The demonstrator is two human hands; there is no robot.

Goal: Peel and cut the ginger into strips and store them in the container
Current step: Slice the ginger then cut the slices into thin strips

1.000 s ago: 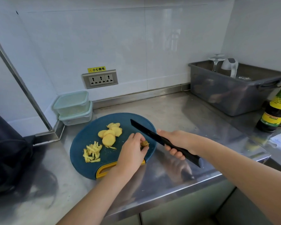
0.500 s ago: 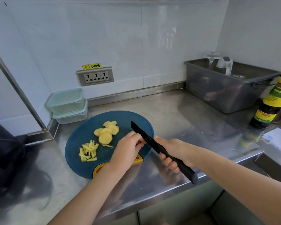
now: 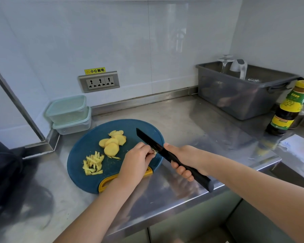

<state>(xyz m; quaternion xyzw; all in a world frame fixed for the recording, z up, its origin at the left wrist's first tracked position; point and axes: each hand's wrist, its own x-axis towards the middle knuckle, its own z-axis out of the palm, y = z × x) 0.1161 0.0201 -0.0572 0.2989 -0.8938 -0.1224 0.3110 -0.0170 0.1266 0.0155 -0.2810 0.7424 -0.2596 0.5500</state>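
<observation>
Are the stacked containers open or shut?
Shut: both stacked containers carry pale green lids seated flush on top.

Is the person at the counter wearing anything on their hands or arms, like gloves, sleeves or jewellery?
No. The left hand and right hand are bare, without gloves. The left forearm and right forearm are uncovered to the picture's edge, so no sleeve shows. No ring, watch or bracelet is visible.
</observation>
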